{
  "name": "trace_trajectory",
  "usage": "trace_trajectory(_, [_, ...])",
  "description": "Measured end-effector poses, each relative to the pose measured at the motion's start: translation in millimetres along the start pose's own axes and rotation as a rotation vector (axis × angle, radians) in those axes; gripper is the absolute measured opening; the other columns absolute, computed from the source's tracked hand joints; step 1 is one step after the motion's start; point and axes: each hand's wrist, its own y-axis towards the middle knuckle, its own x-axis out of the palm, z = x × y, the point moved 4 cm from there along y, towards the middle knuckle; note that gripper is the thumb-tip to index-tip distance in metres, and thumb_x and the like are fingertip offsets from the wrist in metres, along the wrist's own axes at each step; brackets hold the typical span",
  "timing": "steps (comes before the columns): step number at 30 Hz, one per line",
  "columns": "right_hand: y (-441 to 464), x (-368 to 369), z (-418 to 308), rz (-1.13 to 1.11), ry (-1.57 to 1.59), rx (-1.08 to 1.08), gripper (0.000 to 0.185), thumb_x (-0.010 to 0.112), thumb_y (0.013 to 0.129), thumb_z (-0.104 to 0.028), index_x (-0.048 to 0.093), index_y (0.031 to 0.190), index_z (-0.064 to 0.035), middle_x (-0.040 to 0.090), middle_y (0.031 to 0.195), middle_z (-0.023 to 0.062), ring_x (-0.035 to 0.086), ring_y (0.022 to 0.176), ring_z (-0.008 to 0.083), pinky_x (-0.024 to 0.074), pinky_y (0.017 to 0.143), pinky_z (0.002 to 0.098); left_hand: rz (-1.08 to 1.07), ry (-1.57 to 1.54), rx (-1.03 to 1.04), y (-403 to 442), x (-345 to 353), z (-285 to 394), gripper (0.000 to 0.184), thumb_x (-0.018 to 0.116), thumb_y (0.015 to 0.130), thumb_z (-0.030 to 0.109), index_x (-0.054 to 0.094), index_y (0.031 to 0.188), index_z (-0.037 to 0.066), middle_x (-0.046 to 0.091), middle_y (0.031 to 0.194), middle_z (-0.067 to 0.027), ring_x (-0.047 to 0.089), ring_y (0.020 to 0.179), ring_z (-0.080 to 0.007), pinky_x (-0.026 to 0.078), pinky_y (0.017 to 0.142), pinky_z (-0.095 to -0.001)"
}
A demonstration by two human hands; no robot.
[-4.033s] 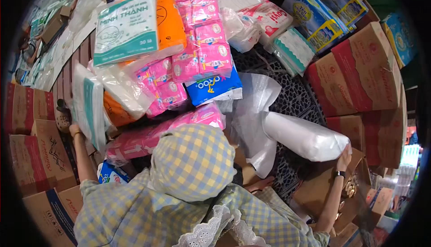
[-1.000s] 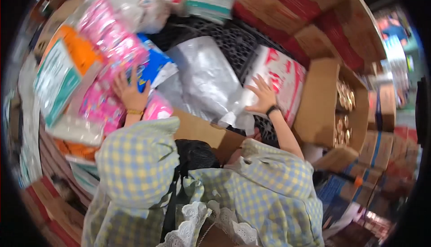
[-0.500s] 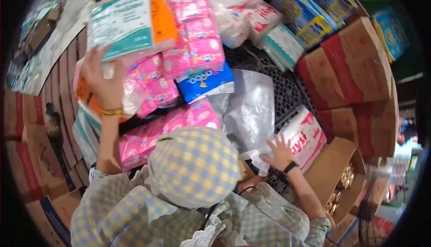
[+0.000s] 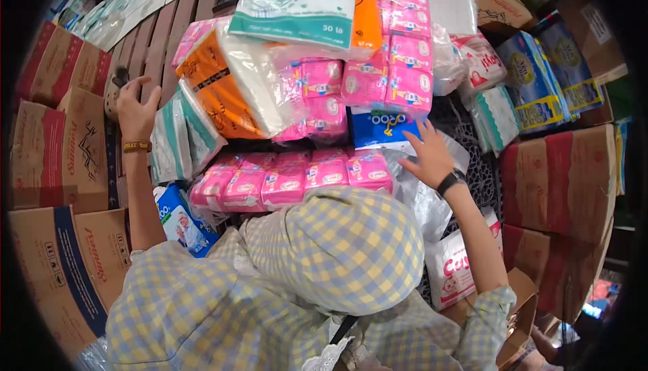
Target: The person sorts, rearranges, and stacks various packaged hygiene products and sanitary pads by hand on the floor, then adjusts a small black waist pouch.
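Crosswise lies the blue pack point(image 4: 378, 131), lettering facing the wearer, long axis left-to-right, just below pink packs point(image 4: 388, 67). The right hand point(image 4: 435, 157) spreads wide at its right end, contact unclear; the left hand point(image 4: 138, 110), loosely open, is beside teal-and-white packs point(image 4: 183, 135).

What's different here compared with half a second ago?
The right hand has moved forward from beside the lower red-and-white pack to the upper blue pack, fingers spread. The left hand has moved from over the lower orange pack out leftward, beside the teal-and-white packs. The Minh Thành pack and pink bundles stayed put.
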Motion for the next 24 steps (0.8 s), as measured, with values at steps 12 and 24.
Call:
trace_trajectory(12, [-4, 39, -24, -0.021, 0.160, 0.020, 0.059, 0.057, 0.071, -0.043, 0.043, 0.117, -0.0088, 0.032, 0.126, 0.0218, 0.028, 0.118, 0.0386, 0.0257, 0.095, 0.0464, -1.029, -0.432, 0.574, -194, 93, 108, 0.062, 0.066, 0.056, 0.017, 0.047, 0.115, 0.013, 0.051, 0.108, -0.0145, 0.045, 0.103, -0.0298, 0.034, 0.089, -0.0401])
trace_trajectory(24, [-29, 24, -30, 0.081, 0.321, 0.024, 0.067, 0.055, 0.071, -0.047, 0.036, 0.122, -0.0095, 0.030, 0.128, 0.0211, 0.026, 0.119, 0.0379, 0.0239, 0.095, 0.0472, -0.721, -0.258, 0.523, -127, 100, 133, 0.059, 0.063, 0.056, 0.009, 0.049, 0.113, 0.015, 0.056, 0.097, -0.0127, 0.052, 0.091, -0.0271, 0.038, 0.080, -0.0358])
